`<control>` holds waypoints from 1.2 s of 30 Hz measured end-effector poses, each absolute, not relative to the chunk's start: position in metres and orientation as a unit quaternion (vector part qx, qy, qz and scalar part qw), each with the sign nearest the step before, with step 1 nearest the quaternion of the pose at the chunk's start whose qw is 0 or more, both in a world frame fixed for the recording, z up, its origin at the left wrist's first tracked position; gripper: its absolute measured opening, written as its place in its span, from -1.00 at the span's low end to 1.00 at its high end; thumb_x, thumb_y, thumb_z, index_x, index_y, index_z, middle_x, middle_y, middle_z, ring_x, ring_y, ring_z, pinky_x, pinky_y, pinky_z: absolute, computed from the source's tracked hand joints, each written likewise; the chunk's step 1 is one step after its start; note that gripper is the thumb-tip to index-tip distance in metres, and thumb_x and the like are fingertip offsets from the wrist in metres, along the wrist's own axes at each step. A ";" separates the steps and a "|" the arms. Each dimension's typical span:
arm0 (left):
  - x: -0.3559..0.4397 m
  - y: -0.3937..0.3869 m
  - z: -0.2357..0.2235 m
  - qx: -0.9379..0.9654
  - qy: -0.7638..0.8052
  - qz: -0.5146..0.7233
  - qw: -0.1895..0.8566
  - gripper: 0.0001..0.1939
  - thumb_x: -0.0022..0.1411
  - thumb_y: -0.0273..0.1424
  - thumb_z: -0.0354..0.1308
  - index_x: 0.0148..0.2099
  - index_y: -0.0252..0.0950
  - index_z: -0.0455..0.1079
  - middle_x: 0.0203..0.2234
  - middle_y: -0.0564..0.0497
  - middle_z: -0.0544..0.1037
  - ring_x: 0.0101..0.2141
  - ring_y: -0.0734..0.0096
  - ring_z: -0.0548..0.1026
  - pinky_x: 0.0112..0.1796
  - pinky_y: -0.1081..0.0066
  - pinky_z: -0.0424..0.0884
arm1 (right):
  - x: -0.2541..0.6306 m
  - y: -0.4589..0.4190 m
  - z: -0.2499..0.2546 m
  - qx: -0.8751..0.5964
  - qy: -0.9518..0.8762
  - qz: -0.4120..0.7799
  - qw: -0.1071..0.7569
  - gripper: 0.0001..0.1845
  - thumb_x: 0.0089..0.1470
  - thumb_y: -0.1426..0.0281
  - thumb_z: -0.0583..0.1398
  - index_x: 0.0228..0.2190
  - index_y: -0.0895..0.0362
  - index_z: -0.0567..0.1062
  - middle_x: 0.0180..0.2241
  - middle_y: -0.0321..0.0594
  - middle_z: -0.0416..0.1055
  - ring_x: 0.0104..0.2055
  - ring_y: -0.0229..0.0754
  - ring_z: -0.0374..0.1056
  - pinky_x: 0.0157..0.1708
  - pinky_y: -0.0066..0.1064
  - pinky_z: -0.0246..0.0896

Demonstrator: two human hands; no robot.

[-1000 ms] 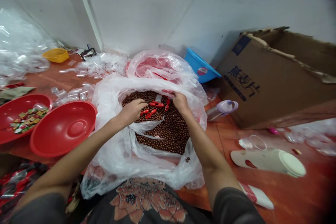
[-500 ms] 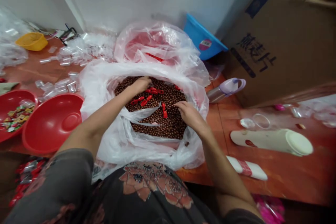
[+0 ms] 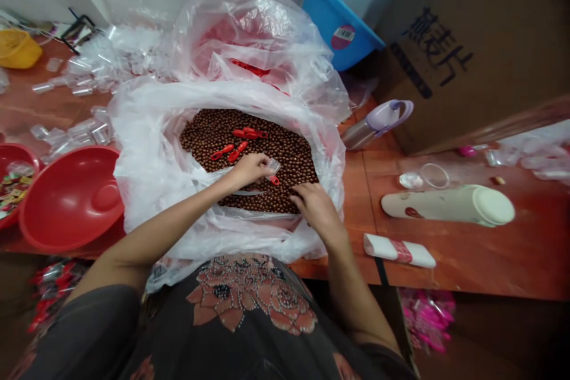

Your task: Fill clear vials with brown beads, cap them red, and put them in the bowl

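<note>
Small round brown balls (image 3: 285, 142), resembling chocolate beads, fill a wide white plastic bag (image 3: 142, 130). My left hand (image 3: 250, 168) is closed on a small clear plastic cup (image 3: 273, 166) above the middle of the balls. Just under that cup lies a red plastic cap-like piece (image 3: 275, 180). Beyond my left hand, several red scoop-like pieces (image 3: 249, 133) rest on the balls. My right hand (image 3: 317, 206) is at the right side of the bag's opening, its fingers slightly bent and apart over the balls, with nothing visible in them.
Red bowls (image 3: 66, 208) stand at left, one with wrapped sweets. Clear plastic cups (image 3: 84, 130) are heaped behind them. A second bag (image 3: 312, 71) and a blue basin (image 3: 333, 18) are at the back. Right are a carton (image 3: 445, 59), a purple-lidded bottle (image 3: 376, 122) and a pale cylinder (image 3: 440, 205).
My left hand has come from the far side of the balls toward the middle, now with a clear cup in it. My right hand has drawn back, leaving a red piece on the balls.
</note>
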State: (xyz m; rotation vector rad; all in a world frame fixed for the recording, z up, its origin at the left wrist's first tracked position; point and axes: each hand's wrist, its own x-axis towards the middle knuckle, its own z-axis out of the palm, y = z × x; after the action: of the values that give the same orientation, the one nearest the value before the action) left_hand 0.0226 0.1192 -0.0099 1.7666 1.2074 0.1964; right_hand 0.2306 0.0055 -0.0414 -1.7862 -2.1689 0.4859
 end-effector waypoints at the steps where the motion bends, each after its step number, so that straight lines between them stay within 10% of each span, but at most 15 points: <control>1: 0.031 0.125 -0.008 0.745 0.502 0.084 0.430 -0.75 0.20 -0.37 0.17 -0.13 -0.35 0.56 -0.33 -0.13 0.63 -0.33 0.26 0.57 -0.26 0.33 0.44 | 0.228 0.003 -0.041 -0.612 -0.761 0.168 0.133 -0.75 0.24 0.39 0.11 -0.16 0.12 0.58 -0.16 -0.02 0.53 -0.09 0.06 0.37 -0.01 -0.08 0.31; 7: 0.059 0.153 -0.009 0.730 0.566 0.004 0.382 -0.93 -0.06 -0.56 0.31 -0.42 -0.38 0.58 -0.48 -0.19 0.60 -0.23 0.09 0.59 -0.15 0.30 0.43 | 0.227 -0.011 -0.045 -0.606 -0.750 0.194 0.184 -0.69 0.26 0.39 0.11 -0.05 0.10 0.56 -0.05 -0.04 0.51 0.01 0.05 0.35 0.05 -0.04 0.31; 22: 0.091 0.139 -0.081 0.524 0.460 0.266 0.665 -0.66 0.00 -0.31 0.43 -0.23 -0.38 0.45 -0.47 0.08 0.50 -0.45 0.52 0.46 -0.35 0.45 0.47 | 0.223 -0.012 -0.062 -0.599 -0.716 0.186 0.307 -0.69 0.30 0.40 0.06 -0.04 0.08 0.55 -0.11 -0.07 0.49 -0.03 -0.02 0.34 0.01 -0.10 0.31; 36: 0.021 0.128 -0.023 0.499 0.411 0.271 0.713 -0.67 0.06 -0.37 0.39 -0.13 -0.38 0.46 -0.34 -0.01 0.58 -0.40 0.47 0.52 -0.32 0.42 0.48 | 0.223 0.018 -0.054 -0.617 -0.727 0.166 0.253 -0.63 0.27 0.45 0.01 -0.02 0.14 0.53 -0.12 -0.01 0.48 -0.06 0.00 0.38 0.01 -0.12 0.33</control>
State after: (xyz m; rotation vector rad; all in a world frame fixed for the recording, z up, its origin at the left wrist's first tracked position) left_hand 0.0207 0.1277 -0.0225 1.1058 0.9111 0.6014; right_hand 0.2228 0.0183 -0.0541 -1.6778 -1.9755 0.4523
